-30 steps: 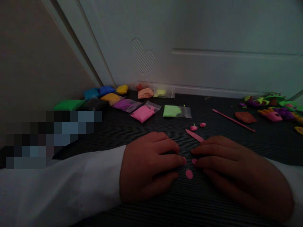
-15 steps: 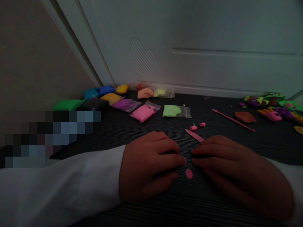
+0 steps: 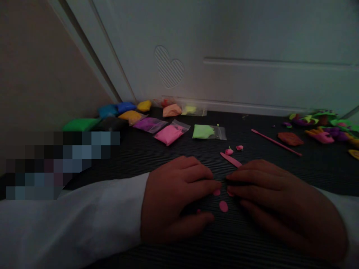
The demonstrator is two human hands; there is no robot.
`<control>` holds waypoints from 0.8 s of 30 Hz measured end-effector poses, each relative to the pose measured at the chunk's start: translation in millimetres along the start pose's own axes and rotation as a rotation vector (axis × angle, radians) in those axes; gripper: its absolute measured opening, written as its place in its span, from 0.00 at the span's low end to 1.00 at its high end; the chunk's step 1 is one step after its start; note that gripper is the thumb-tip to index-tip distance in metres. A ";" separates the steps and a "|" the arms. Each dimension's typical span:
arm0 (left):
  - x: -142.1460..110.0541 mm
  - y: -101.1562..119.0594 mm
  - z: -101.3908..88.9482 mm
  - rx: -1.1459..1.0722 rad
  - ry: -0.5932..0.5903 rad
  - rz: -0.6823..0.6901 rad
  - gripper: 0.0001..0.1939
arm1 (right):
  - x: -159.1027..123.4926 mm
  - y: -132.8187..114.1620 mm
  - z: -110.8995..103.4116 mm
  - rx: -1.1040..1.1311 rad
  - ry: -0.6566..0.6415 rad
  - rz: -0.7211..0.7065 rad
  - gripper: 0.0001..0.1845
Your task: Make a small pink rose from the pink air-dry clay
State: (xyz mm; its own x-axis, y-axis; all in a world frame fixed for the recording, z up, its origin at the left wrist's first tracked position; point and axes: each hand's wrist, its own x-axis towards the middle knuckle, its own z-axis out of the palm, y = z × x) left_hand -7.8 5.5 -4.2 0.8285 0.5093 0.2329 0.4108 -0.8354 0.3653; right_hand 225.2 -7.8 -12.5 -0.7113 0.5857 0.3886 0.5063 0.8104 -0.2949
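My left hand (image 3: 178, 201) rests on the dark table, thumb apart from the fingers. Its index fingertip presses a small pink clay piece (image 3: 217, 192) against the surface, and a tiny pink bit (image 3: 199, 211) shows between thumb and index finger. Opposite it lies my right hand (image 3: 283, 205), fingers stretched out, with a fingertip on another pink clay piece (image 3: 230, 194). A flat pink clay disc (image 3: 223, 206) sits between the hands. Just beyond the right fingers is a pink modelling knife (image 3: 230, 159), partly covered by them. Two little pink clay rosebuds (image 3: 229, 152) lie behind it.
Bags of coloured clay, among them pink (image 3: 169, 134), light green (image 3: 203, 131) and green (image 3: 81, 124), line the back left. A thin pink stick tool (image 3: 276, 142), a reddish-brown clay slab (image 3: 290, 138) and finished clay figures (image 3: 322, 134) lie right. A white panel (image 3: 238, 86) stands behind.
My left index finger has shifted slightly right over its pink piece, and the thumb has moved down, showing the tiny pink bit. A pink piece now shows under my right fingertip.
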 end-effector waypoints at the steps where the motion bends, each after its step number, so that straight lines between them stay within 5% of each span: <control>1: -0.1 -0.2 0.2 -0.015 0.015 0.003 0.21 | -0.2 -0.2 0.1 0.003 0.007 0.000 0.14; 9: -1.0 2.0 -3.5 0.017 0.062 0.048 0.11 | -2.0 0.5 -0.8 -0.029 -0.063 -0.028 0.17; 24: 0.4 4.8 -4.6 0.111 0.040 0.051 0.11 | 0.3 -1.7 -0.3 -0.069 -0.094 -0.014 0.19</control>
State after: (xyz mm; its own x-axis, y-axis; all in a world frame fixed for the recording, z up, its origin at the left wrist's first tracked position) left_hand -7.3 2.7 1.8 0.8345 0.4713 0.2856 0.4095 -0.8771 0.2508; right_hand 224.2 -9.1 -11.6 -0.7595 0.5729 0.3081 0.5257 0.8196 -0.2280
